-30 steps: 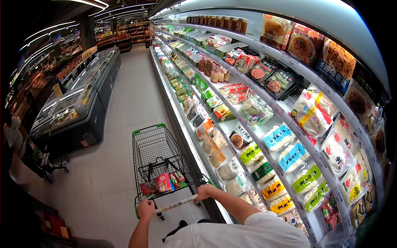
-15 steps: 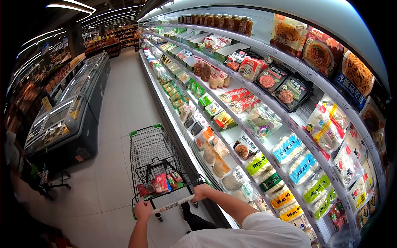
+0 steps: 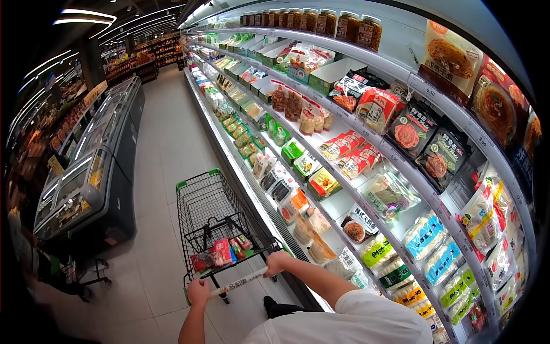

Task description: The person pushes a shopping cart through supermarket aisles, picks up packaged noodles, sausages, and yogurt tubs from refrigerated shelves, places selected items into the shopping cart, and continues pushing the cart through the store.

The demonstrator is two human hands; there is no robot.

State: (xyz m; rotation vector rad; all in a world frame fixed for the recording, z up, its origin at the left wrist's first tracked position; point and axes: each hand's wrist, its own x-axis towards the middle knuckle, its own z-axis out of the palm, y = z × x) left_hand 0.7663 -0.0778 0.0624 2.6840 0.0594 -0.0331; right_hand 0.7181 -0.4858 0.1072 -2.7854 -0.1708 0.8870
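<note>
Both my hands grip the white handle (image 3: 238, 283) of a black wire shopping cart (image 3: 200, 198) with green corners. My left hand (image 3: 199, 292) is wrapped round the handle's left end, and my right hand (image 3: 276, 263) closes on its right end. Just beyond the handle, several small packets, among them a red packet (image 3: 222, 251), lie in the near part of the cart. The front part of the basket holds nothing that I can see. My right arm runs close beside the refrigerated shelves.
A long refrigerated shelf (image 3: 378, 137) lines the right side, stacked with bagged noodles (image 3: 427, 236), boxes and jars (image 3: 326, 24). On the left stands a chest freezer (image 3: 94, 178). Another cart (image 3: 86, 275) is at the lower left. Tiled floor (image 3: 152, 200) runs ahead between them.
The cart and I have moved a little forward along the aisle, and the view has shifted. The shelf goods sit further right and nearer. Both hands keep their hold on the handle.
</note>
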